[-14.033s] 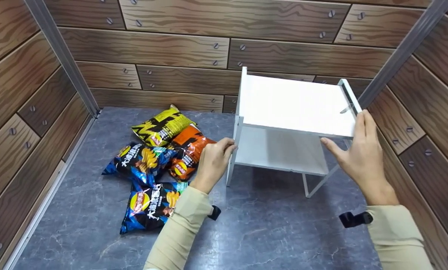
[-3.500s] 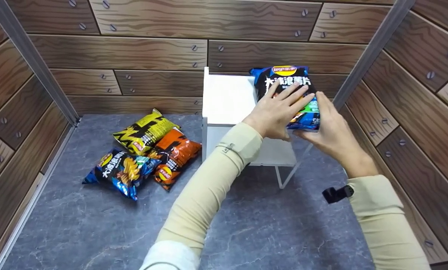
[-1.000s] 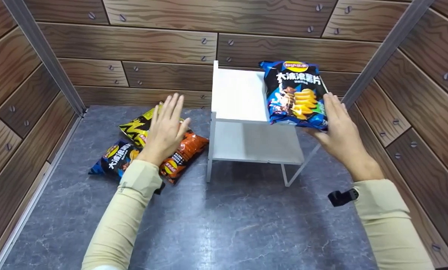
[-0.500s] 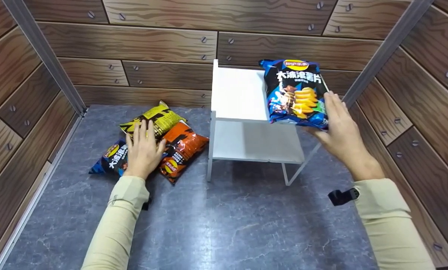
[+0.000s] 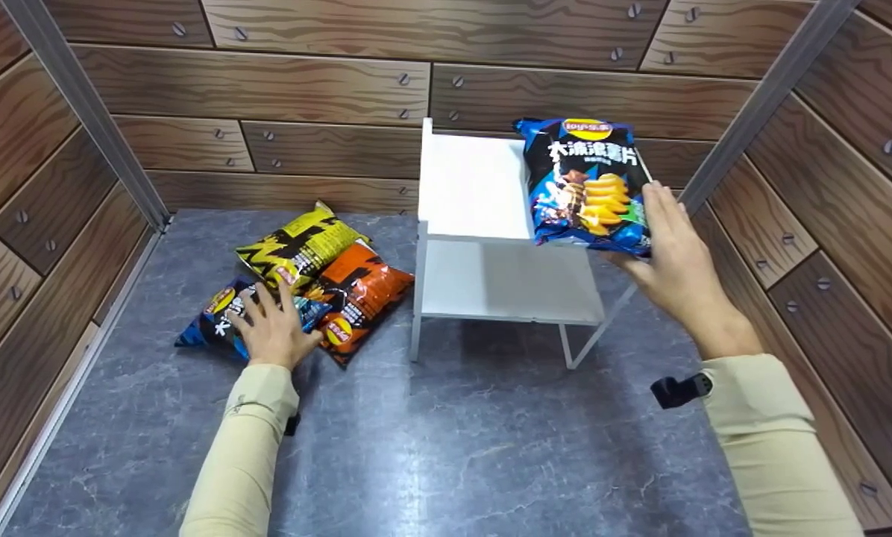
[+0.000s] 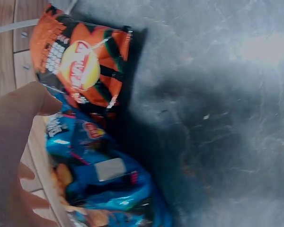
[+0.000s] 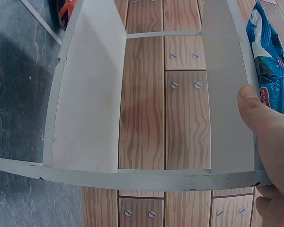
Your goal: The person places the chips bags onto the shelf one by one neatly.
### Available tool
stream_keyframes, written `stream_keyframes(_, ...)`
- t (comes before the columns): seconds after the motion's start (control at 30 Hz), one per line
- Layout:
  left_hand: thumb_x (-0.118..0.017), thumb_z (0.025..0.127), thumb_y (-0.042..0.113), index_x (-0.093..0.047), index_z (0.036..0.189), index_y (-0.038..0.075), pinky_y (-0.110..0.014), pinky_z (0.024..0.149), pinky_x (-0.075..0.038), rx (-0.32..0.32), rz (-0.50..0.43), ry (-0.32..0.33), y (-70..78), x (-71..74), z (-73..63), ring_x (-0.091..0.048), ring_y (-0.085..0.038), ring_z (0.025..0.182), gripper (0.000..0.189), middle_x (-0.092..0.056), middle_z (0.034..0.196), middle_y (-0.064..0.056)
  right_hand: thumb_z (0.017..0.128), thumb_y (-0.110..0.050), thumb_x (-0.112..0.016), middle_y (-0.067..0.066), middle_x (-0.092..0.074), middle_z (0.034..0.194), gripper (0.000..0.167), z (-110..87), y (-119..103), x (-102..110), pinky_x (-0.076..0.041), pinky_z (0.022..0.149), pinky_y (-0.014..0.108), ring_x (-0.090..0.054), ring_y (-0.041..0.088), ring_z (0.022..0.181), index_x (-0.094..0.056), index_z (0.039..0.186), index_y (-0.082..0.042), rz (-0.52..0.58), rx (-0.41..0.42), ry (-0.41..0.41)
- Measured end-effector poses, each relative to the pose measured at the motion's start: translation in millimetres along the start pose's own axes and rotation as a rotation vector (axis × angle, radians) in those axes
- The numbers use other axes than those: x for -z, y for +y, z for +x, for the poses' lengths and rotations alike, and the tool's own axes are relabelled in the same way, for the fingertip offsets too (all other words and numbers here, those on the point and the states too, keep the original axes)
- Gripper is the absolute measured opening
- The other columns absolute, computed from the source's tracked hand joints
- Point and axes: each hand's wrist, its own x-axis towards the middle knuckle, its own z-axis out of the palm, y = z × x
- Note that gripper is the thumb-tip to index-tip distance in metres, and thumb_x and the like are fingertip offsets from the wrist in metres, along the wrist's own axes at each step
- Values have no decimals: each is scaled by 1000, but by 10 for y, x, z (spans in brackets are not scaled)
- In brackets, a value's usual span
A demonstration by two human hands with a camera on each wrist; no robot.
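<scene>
My left hand (image 5: 271,328) hovers with spread, slightly bent fingers over a blue-and-black chip bag (image 5: 211,324) on the floor. In the left wrist view the thumb is near that blue bag (image 6: 111,172); contact cannot be made out. An orange chip bag (image 5: 371,280) and a yellow one (image 5: 304,239) lie against it. My right hand (image 5: 681,272) grips the front right corner of a white two-tier shelf (image 5: 476,186), thumb and fingers on either side of its frame in the right wrist view. Another blue chip bag (image 5: 588,179) lies face up on the top tier, beside that hand.
The shelf's lower tier (image 5: 509,283) sits under the top one, on thin metal legs (image 5: 569,347). Wood-patterned walls (image 5: 327,89) enclose the grey marbled floor (image 5: 446,447) at the back and both sides.
Earlier both hands were at the blue bag on the shelf's top. My left hand has since moved left and down over the floor bags. The right hand has stayed at the shelf corner.
</scene>
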Motion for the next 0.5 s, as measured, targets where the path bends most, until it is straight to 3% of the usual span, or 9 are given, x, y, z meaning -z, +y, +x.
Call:
stream_keyframes(0.2, -70, 87, 48, -9, 159, 6, -84, 105, -12, 59, -33, -43, -30, -146, -21, -3, -65, 142, 103, 2, 159, -38, 83, -21, -80, 35, -28, 155, 93, -1, -7, -2, -19, 123, 54, -25, 48, 147, -26, 151, 11, 10, -7, -5)
stream_keyframes(0.4, -72, 89, 39, -13, 160, 9, -83, 107, -12, 76, -35, 57, -16, -283, -56, -7, -62, 144, 96, -2, 161, -34, 83, -22, -81, 35, -28, 155, 93, 0, -12, 3, -20, 122, 55, -26, 48, 146, -27, 151, 12, 3, -14, -3)
stream_keyframes(0.5, -68, 93, 27, -15, 159, 9, -83, 107, -13, 77, -24, 99, -23, -359, -77, -10, -61, 144, 87, -8, 161, -33, 82, -22, -81, 35, -29, 155, 93, 3, -16, 4, -20, 123, 55, -26, 48, 147, -27, 150, 11, 5, -17, 3)
